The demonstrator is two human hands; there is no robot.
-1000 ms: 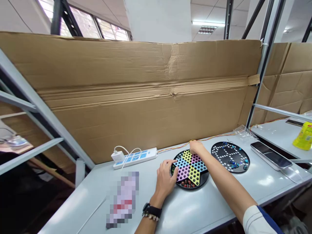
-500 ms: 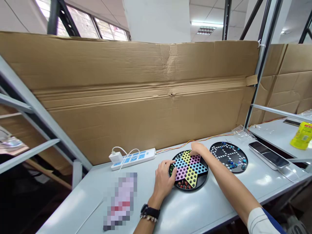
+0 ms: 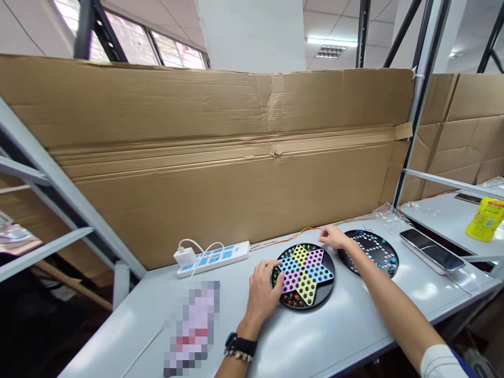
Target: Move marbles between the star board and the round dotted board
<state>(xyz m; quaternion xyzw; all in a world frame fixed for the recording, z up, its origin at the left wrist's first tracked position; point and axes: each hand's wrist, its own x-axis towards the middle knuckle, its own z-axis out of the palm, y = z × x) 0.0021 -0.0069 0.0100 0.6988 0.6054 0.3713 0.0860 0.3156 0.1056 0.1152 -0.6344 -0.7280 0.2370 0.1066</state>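
A round black checkers board with a star of blue, yellow, pink and purple holed panels lies on the grey table. My left hand rests on the board's left rim, fingers curled over several marbles there. My right hand hovers just past the board's far right edge, fingers loosely bent, nothing visibly in it. A second black round board with white-ringed holes and a few blue marbles lies to the right, partly behind my right forearm.
A white power strip with a plugged charger sits at the back left. A pixelated object lies near the front left. A phone and a yellow bottle are at right. Cardboard walls the back.
My right hand has lifted off the coloured board's far edge and shifted right toward the second board. The left hand has stayed on the left rim.
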